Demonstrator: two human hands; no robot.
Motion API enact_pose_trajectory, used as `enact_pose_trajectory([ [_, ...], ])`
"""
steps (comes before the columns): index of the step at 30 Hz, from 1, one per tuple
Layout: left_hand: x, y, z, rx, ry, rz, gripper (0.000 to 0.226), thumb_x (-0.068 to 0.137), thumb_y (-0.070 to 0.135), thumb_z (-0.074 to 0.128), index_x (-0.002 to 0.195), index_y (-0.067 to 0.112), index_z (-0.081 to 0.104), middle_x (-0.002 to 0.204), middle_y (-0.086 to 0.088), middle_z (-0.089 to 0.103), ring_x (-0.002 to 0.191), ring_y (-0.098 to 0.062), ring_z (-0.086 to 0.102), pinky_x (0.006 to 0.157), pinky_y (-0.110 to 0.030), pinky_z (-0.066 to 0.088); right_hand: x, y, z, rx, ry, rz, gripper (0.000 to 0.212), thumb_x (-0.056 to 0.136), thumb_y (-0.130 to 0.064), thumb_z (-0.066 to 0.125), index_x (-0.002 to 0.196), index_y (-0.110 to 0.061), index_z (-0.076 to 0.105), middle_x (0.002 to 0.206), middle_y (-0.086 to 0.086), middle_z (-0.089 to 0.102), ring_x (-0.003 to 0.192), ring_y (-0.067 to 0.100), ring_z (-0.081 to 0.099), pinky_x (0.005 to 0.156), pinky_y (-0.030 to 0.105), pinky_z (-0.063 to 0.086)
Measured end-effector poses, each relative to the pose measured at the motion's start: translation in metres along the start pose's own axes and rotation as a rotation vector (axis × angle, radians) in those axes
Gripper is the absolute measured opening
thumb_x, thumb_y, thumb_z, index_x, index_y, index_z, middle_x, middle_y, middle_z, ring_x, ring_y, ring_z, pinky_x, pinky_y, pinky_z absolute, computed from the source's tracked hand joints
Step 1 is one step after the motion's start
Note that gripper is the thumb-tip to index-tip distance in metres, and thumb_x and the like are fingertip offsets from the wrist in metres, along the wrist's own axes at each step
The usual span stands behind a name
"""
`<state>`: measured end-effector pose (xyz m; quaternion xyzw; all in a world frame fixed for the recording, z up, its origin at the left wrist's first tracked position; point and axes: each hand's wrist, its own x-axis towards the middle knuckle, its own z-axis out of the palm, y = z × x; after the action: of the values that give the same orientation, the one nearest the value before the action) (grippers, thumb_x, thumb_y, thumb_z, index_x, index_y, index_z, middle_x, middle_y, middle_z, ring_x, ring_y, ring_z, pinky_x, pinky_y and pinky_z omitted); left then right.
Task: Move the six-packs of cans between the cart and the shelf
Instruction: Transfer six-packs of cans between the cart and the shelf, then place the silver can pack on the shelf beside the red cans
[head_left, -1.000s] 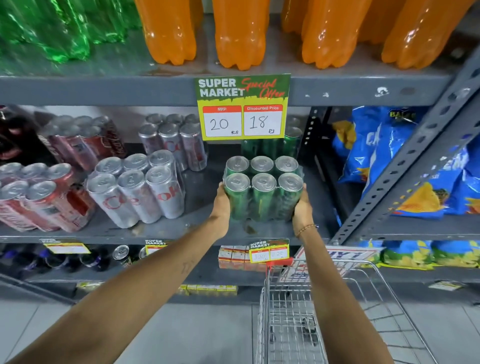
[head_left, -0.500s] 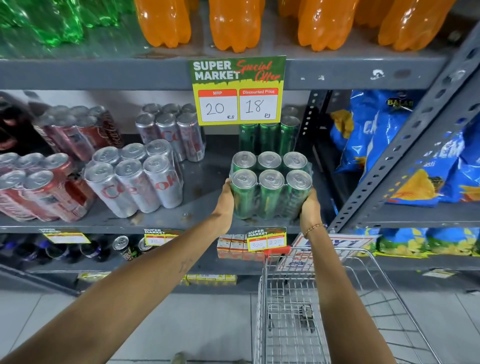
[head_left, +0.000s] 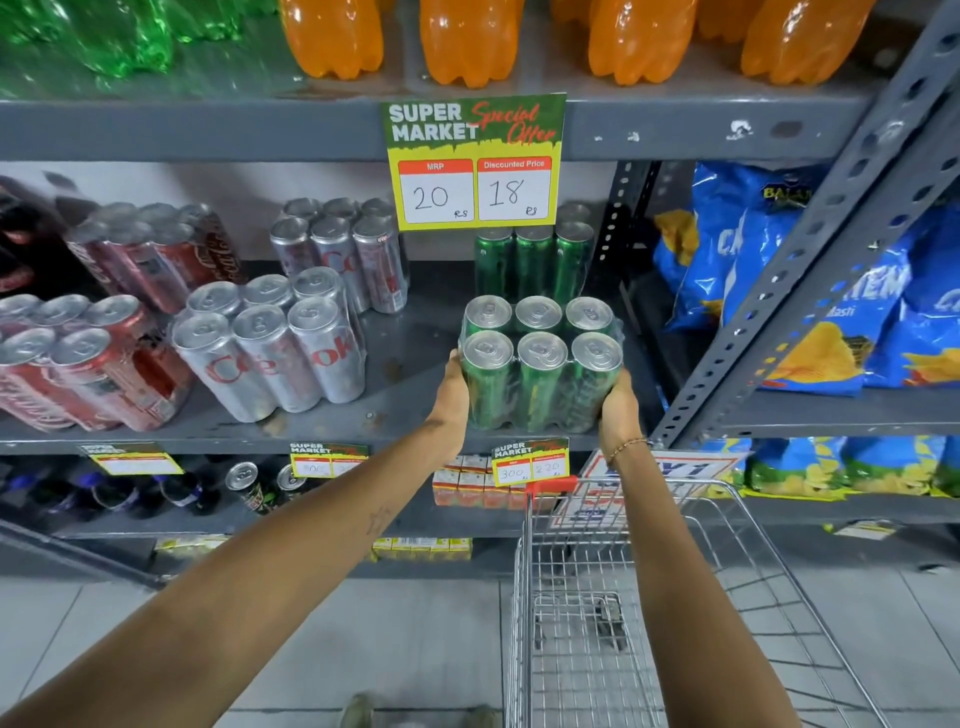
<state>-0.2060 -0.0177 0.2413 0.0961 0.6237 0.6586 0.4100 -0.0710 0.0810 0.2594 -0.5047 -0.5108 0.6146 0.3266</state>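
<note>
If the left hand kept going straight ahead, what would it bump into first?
Probably the green cans at the back, though depth is hard to judge. The left hand is gripping the green six-pack and points into the shelf.

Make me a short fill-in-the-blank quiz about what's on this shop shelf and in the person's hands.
1. Both hands grip a six-pack of ____ cans.
2. The yellow offer sign gives a discounted price of ____.
3. The bottles on the top shelf above the sign are ____.
4. The wire cart below the hands holds ____ six-packs.

Missing words: green; 18; orange; no
</note>
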Motion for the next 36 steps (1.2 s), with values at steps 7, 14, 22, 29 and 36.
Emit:
enact_pose_trajectory([
  [7, -0.002, 0.000, 0.001, -0.021, -0.024, -0.038, 0.058, 0.096, 0.053, 0.021, 0.121, 0.015, 0.058, 0.130, -0.014, 0.059, 0.117, -0.024, 0.056, 0.108, -0.040, 0.039, 0.013, 0.014, -0.001, 0.195, -0.090, 0.141, 0.040, 0.092, -0.048, 0.032, 0.099, -0.020, 0.059, 0.121, 0.012, 0.062, 0.104, 0.022, 0.060, 0.096, 0.037, 0.047],
  [14, -0.009, 0.014, -0.018, 0.099, 0.081, 0.146, 0.059, 0.095, 0.056, 0.016, 0.141, 0.027, 0.038, 0.151, 0.002, 0.036, 0.137, -0.014, 0.033, 0.118, -0.037, 0.018, 0.002, -0.005, -0.004, 0.138, 0.165, -0.225, 0.046, 0.094, -0.046, 0.030, 0.113, -0.018, 0.061, 0.124, 0.007, 0.062, 0.110, 0.014, 0.056, 0.100, 0.023, 0.042],
  [22, -0.045, 0.083, -0.118, 0.258, 0.287, 0.671, 0.037, 0.097, 0.037, 0.032, 0.119, 0.024, 0.059, 0.126, 0.002, 0.060, 0.119, -0.016, 0.053, 0.107, -0.033, 0.039, -0.071, -0.059, 0.088, -0.176, 0.004, -0.871, 0.021, 0.087, -0.008, 0.047, 0.097, -0.009, 0.066, 0.096, 0.005, 0.067, 0.077, 0.012, 0.058, 0.069, 0.016, 0.044],
  [29, -0.049, 0.096, -0.247, 0.279, 0.614, 0.648, 0.049, 0.099, 0.026, 0.031, 0.146, 0.014, 0.024, 0.154, -0.002, 0.028, 0.140, -0.013, 0.025, 0.114, -0.022, 0.018, -0.094, -0.009, 0.214, -0.291, -0.493, -0.380, 0.042, 0.097, -0.037, 0.034, 0.130, -0.015, 0.047, 0.134, 0.003, 0.050, 0.117, 0.008, 0.043, 0.094, 0.012, 0.028],
  [36, -0.017, 0.083, -0.268, 0.147, 0.350, 0.345, 0.040, 0.100, 0.042, 0.020, 0.104, 0.029, 0.058, 0.105, 0.008, 0.060, 0.071, 0.015, 0.061, 0.061, 0.001, 0.046, -0.074, 0.008, 0.263, -0.094, -0.461, -0.107, 0.058, 0.090, -0.063, 0.011, 0.127, -0.036, 0.047, 0.116, -0.014, 0.050, 0.099, -0.003, 0.049, 0.088, 0.013, 0.037],
])
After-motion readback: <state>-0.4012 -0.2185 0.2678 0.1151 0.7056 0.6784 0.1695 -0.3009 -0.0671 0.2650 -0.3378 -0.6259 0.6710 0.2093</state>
